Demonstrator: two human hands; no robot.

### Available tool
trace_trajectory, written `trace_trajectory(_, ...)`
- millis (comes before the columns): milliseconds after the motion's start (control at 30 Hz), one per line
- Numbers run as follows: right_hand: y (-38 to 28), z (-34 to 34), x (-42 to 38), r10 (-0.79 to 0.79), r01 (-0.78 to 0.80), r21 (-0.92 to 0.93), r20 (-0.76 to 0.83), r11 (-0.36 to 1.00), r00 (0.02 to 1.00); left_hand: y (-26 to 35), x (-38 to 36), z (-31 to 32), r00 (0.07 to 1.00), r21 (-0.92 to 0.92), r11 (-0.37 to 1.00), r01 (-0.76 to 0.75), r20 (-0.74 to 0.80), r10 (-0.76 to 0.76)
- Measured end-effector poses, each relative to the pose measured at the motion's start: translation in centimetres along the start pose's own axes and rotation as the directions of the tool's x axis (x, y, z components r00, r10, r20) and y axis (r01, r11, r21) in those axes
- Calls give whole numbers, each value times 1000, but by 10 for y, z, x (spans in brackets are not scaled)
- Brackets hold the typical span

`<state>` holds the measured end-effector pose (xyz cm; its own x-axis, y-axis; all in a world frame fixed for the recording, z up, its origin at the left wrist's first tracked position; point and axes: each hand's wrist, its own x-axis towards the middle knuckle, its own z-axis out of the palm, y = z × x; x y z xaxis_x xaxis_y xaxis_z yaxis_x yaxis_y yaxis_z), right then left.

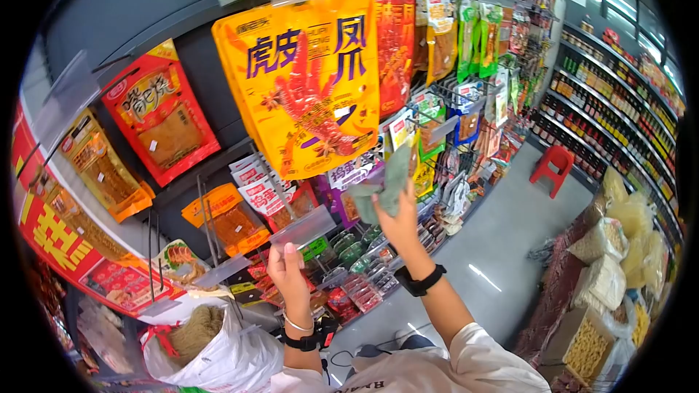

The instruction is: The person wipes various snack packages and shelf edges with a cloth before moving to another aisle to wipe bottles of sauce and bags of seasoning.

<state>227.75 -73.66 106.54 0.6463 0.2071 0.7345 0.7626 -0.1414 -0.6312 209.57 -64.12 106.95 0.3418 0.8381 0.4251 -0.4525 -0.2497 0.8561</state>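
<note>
My right hand (399, 224) is closed around a grey-green cloth (397, 180), raised in front of the hanging snack packets. Part of the cloth sticks out above and to the left of the fingers. My left hand (289, 275) is lower and to the left, its fingers curled at the lower left edge of a clear plastic label holder (300, 226). A large yellow packet (302, 87) with a chicken foot printed on it hangs above both hands. Behind the cloth a purple packet (352, 191) is partly covered.
Red (164, 113) and orange packets (231, 218) hang at left on metal hooks. Below stands a white sack (218, 349). At right are a red stool (553, 169), bottle shelves (611, 113) and bags of dry goods (601, 240) beside the grey aisle floor (480, 247).
</note>
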Motion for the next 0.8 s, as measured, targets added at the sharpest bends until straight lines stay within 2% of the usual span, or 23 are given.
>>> trace_trajectory(33, 5, 3, -6, 5, -5, -12, -12, 1000, 1000, -2, 0, 0, 1000, -6, 1000, 5, 16, -4)
trace_trajectory(100, 13, 3, -18, -29, 19, 78, 131, 997, 991, -6, 0, 3, 999, -84, 996, -30, -14, 29)
trace_trajectory(167, 20, 4, -31, 46, -63, 89, 182, 994, 982, -8, 2, 6, 999, -114, 992, -52, -18, 50)
trace_trajectory(233, 28, 8, -35, 72, -87, 121, 126, 989, 989, -8, 1, 13, 997, -166, 985, -50, -73, 39)
trace_trajectory(267, 27, 5, -33, 377, -446, 598, 246, 666, 893, -12, 1, 14, 996, -202, 978, -55, -82, 39)
trace_trajectory(300, 24, 1, -26, 506, -587, 808, 490, 41, 710, -11, 0, 18, 995, -208, 977, -46, -97, 26)
trace_trajectory(367, 9, -9, 1, 508, -516, 755, 654, -404, 560, -22, -3, 21, 994, -223, 969, -102, -52, 92)
trace_trajectory(400, 59, 17, -10, 150, -584, 663, 711, -468, 687, -25, -5, 26, 995, -233, 967, -97, -45, 89)
trace_trajectory(433, 57, 20, -3, 0, -595, 606, 701, -529, 713, -28, -8, 30, 995, -235, 967, -94, -36, 88)
trace_trajectory(500, 57, 25, 1, 122, -605, 697, 689, -384, 715, -33, -15, 41, 997, -239, 968, -75, -4, 77)
trace_trajectory(533, 57, 24, 1, 126, -589, 707, 675, -391, 727, -34, -18, 47, 999, -205, 978, -44, 14, 48)
trace_trajectory(600, 52, 21, 0, 280, -581, 718, 690, -383, 668, -42, -25, 53, 998, -146, 989, -1, 59, 9)
trace_trajectory(633, 48, 17, -1, 284, -566, 724, 682, -395, 674, -45, -28, 56, 995, -158, 986, 46, 99, -30)
trace_trajectory(700, 42, 9, -4, 382, -574, 792, 607, -210, 698, -53, -32, 64, 987, -133, 986, 103, 137, -84)
trace_trajectory(733, 44, 6, -5, 385, -562, 797, 601, -221, 700, -55, -33, 70, 981, -134, 984, 118, 167, -95)
trace_trajectory(800, 50, -2, -7, 351, -664, 734, 664, -139, 660, -56, -34, 80, 959, -58, 990, 128, 262, -109)
